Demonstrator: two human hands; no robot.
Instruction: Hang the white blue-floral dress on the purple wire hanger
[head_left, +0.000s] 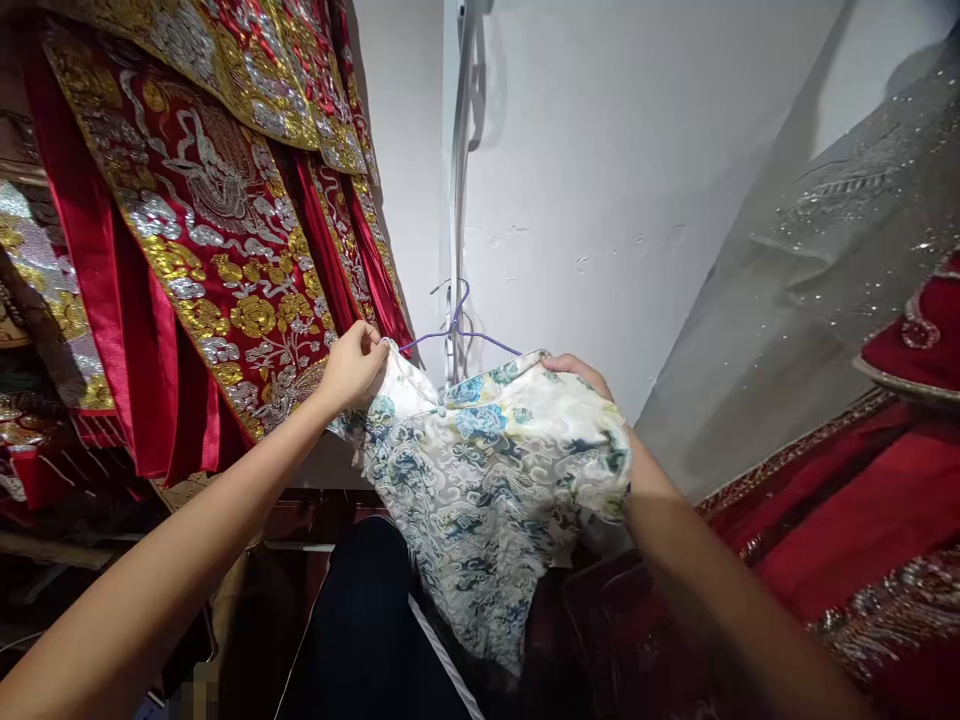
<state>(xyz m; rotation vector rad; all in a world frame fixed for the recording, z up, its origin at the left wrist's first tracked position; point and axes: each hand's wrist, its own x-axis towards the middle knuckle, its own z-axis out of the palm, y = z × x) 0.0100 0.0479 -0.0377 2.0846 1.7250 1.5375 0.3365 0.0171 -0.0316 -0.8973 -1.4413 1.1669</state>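
A short-sleeved white garment with a blue, green and yellow floral pattern hangs in front of me on a purple hanger. The hanger's hook lies at a pale upright pole, though I cannot tell whether it is hooked on anything. My left hand pinches the garment at its left shoulder, beside the hanger's end. At the opposite shoulder my right hand grips the cloth, its fingers partly hidden by the fabric. The right forearm passes behind the sleeve.
Red dresses with gold and silver embroidery hang close on the left. On the right are a sheer beaded cloth and red garments. A pale pole stands by the white wall. My dark-trousered leg is below.
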